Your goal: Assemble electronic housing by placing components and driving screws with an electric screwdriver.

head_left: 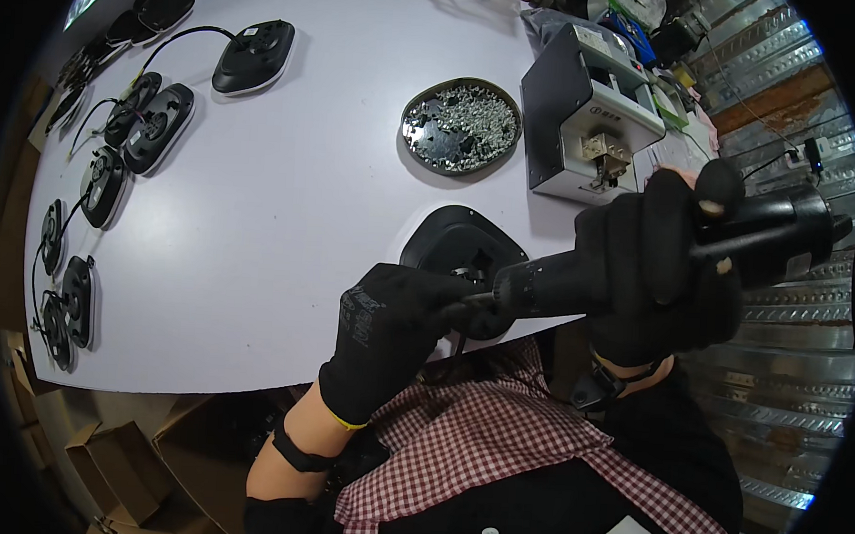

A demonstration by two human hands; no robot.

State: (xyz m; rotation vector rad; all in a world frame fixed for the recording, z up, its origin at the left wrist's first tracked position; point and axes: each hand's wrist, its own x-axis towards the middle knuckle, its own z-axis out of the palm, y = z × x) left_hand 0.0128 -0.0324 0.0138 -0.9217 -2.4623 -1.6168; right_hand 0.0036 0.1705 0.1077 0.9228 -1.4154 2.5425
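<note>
My right hand [652,262], in a black glove, is wrapped round a black electric screwdriver [556,284]. The tool lies nearly level, with its bit end pointing left. My left hand [377,327], gloved too, has its fingertips pinched together right at the bit; what is between them, if anything, is hidden. Under both hands, a rounded black plastic housing [453,235] lies on the table's near edge. A pale rim shows along its left side, and the hands and tool cover part of it.
Beyond the housing, a round dish [440,145] holds many small silver screws. To its right stands a grey box-shaped machine [556,129]. One black housing with a cable [255,59] lies far left, and several more line the table's left side. Cardboard boxes [118,468] sit below, at left.
</note>
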